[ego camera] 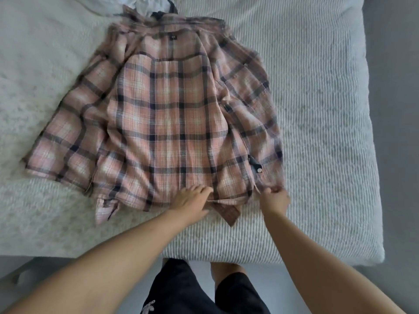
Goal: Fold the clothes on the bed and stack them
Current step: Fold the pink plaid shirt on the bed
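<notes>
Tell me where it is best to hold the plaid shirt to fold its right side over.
Probably the near right hem corner of the plaid shirt, approached from the bed's near edge. That corner lies free and close, and the right hand already pinches it while the left hand rests on the hem.

Bed [317,132] fills most of view, near edge at bottom, right edge beside grey floor [394,132]. Two covers side by side: fluffy white blanket [34,87] on left part, ribbed white coverlet [306,75] on right part. Pink plaid shirt [167,118] lies spread, collar at far end, hem toward near edge, straddling both covers, left sleeve out over blanket. Crumpled white fabric [149,3] lies at far edge, touching shirt collar.
</notes>
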